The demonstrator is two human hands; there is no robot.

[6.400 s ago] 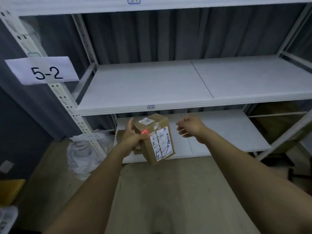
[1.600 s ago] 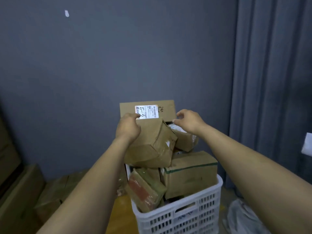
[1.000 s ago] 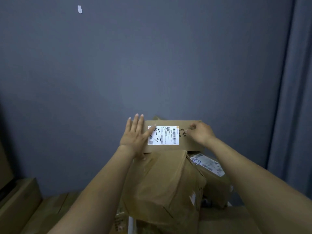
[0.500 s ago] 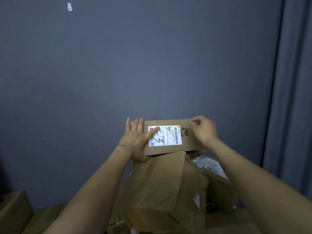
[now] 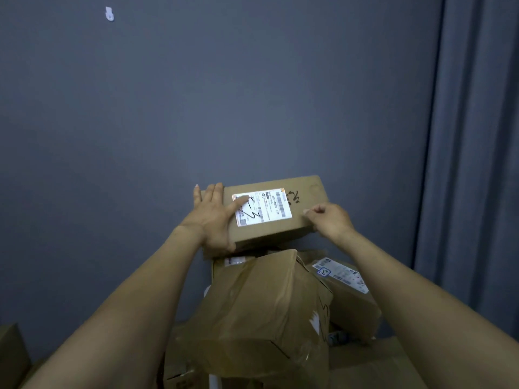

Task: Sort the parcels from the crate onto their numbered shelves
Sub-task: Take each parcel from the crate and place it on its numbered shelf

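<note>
**Flat box in both my hands, above the pile**

I have the flat box (image 5: 266, 233) up at the very top of the heap, its broad face tilted toward me and its long side running left to right, the right end a little higher. My left hand (image 5: 213, 220) lies against its left end. The fingers (image 5: 209, 193) are straight and close together, reaching up past the top left corner. My thumb stretches flat across the front onto the corner of the white label (image 5: 264, 206).

My right hand (image 5: 328, 220) is at the lower right corner of the box. Its fingers are curled in tight and nip the edge there between thumb and fingertips.

The label carries barcodes and a black marker scrawl, and I can't read the scrawl for certain. More marker scribble sits on the bare cardboard just to the right of it.

Directly under the box is a big crumpled parcel (image 5: 266, 310) wrapped in wrinkled brown tape. The bottom edge of the box comes right down to the parcel's top. I cannot tell whether the two touch.

Against the right side of that parcel leans a smaller parcel (image 5: 351, 304). It has its own white label and a small blue-edged sticker near its upper corner.

Other cartons (image 5: 11, 357) stand low at the left, near the foot of the grey wall (image 5: 252, 94). A small white hook (image 5: 109, 14) is fixed high on that wall. A grey curtain (image 5: 477, 136) hangs down the right side.
</note>
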